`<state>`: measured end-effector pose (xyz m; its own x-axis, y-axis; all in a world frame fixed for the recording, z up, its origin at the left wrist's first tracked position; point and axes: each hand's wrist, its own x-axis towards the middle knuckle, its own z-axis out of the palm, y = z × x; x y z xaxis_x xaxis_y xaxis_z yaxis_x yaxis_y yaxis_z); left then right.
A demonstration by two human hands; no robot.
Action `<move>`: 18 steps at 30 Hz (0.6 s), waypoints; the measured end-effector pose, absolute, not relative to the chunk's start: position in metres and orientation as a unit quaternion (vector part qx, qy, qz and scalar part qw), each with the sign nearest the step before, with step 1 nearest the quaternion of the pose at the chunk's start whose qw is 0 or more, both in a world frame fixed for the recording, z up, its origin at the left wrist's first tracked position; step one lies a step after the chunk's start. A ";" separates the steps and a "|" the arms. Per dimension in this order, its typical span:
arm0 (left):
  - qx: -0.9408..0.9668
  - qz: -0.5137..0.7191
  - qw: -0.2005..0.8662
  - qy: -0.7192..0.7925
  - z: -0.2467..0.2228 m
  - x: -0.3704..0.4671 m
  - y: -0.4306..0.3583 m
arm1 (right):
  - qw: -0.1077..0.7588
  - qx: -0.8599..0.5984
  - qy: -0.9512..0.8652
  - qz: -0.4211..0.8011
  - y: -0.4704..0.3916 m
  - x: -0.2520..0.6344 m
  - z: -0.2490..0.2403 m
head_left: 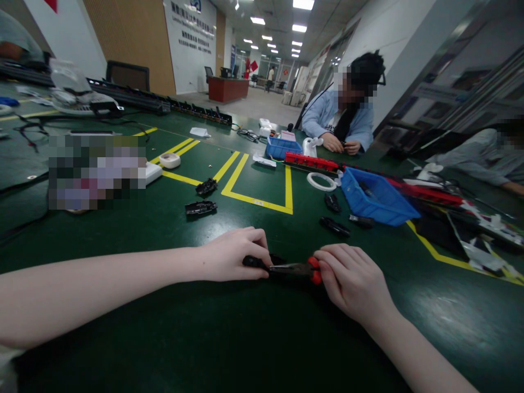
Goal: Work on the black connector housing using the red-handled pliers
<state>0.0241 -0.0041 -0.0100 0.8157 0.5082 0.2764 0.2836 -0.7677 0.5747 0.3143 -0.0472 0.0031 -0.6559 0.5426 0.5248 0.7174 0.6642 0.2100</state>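
Note:
My left hand (235,254) is closed around a small black plastic part (254,262) just above the green table. In my right hand (352,277) are red-handled pliers (293,268), the fingers wrapped round the grips. The pliers' narrow jaws point left and meet the black part beside my left fingertips; whether they bite on it I cannot tell. Beyond my left hand lie two black plastic shells (200,208) with their inner ribs showing. Past my right hand, several black parts (334,226) rest on the table.
A blue bin (379,197) stands at the right, near a white ring (321,182). Yellow tape (257,202) marks the green tabletop (229,338). A tape roll (169,160) lies at left. Across the table sits a person in a blue shirt (319,114); another person is at far right.

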 end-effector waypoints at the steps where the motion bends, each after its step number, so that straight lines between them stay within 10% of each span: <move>1: 0.916 0.213 0.262 0.216 -0.010 0.024 -0.004 | 0.213 -0.355 -0.887 -0.206 -0.047 0.314 0.003; 18: 0.916 0.213 0.259 0.219 -0.010 0.024 -0.005 | 0.184 -0.369 -0.891 -0.190 -0.045 0.317 0.007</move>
<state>0.0235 -0.0048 -0.0105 0.8139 0.5109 0.2766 0.2903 -0.7700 0.5681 0.3172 -0.0453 0.0072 -0.6589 0.5883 0.4687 0.7282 0.6551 0.2014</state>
